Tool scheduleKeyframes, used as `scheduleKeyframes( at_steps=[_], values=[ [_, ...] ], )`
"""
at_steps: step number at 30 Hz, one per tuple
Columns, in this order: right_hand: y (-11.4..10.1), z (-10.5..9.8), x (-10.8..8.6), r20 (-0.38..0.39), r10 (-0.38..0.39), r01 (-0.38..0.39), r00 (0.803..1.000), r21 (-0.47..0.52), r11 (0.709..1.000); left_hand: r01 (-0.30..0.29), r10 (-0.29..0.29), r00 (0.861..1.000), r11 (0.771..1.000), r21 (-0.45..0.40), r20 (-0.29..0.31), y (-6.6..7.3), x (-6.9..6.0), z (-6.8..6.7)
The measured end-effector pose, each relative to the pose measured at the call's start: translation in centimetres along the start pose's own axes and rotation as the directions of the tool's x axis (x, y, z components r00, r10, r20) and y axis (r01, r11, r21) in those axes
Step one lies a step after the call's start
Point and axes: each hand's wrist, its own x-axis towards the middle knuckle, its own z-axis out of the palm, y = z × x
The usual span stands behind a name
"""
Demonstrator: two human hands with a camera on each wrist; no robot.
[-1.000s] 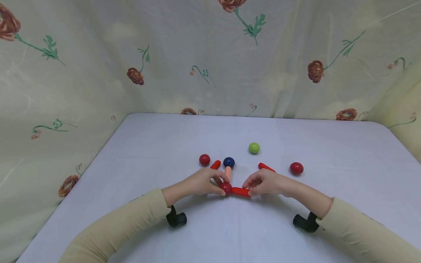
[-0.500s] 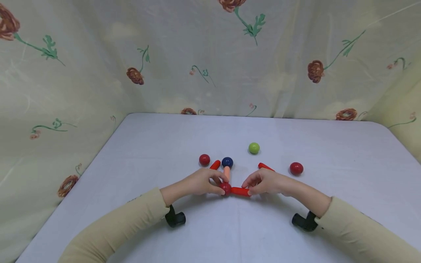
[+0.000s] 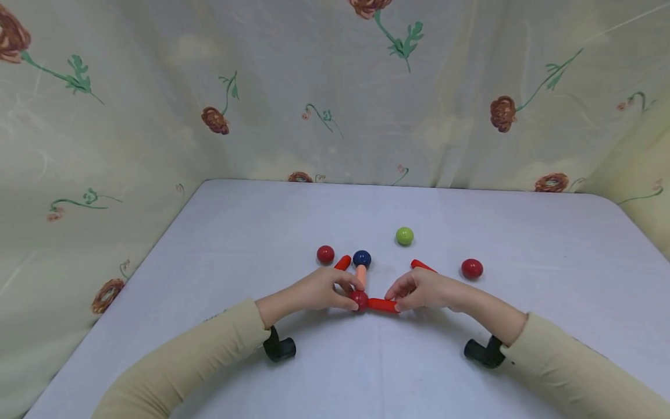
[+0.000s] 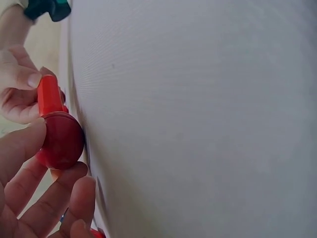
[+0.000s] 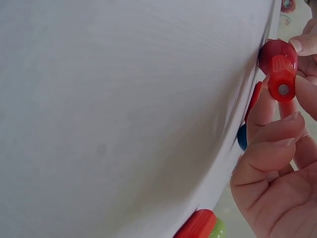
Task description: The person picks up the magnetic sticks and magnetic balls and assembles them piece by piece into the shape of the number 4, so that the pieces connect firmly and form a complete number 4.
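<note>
Out across the white table (image 3: pixel 377 378) both hands work near the middle: the right hand (image 3: pixel 421 289) pinches the right end of a red rod (image 3: pixel 382 305), digits closed to its thickness, and the left hand (image 3: pixel 325 288) holds the red ball (image 3: pixel 360 301) at the rod's left end, fingers parted just to its width. And there it is, a slight shift: the peach rod (image 3: pixel 361 277) and the blue ball (image 3: pixel 362 258) at its far end edge left within the last second, which suggests these pieces are joined and moving as one.
</note>
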Motion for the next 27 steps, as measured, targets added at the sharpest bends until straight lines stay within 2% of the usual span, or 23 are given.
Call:
scheduleKeyframes(
  at_steps=[14, 17, 22, 27],
  values=[
    [-0.2, -0.3, -0.5, 0.002, -0.022, 0.022, 1.0, -0.006, 1.0, 0.012, -0.011, 1.0, 1.0, 0.019, -0.017, 0.4, -0.2, 0.1],
    [-0.6, -1.5, -1.1, -0.024, -0.037, 0.036, 0.999, -0.023, 0.999, 0.015, -0.015, 1.0, 1.0, 0.023, -0.024, 0.5, -0.2, 0.2],
    [-0.9, -4.9, -2.8, -0.126, -0.035, 0.029, 0.991, -0.053, 0.998, 0.033, -0.032, 0.999, 0.999, 0.019, -0.032, 0.5, -0.3, 0.3],
    [1.0, -7.7, -4.4, -0.229, -0.033, 0.011, 0.973, -0.097, 0.995, 0.04, -0.039, 0.999, 0.999, 0.022, -0.034, 0.4, -0.2, 0.4]
  ],
)
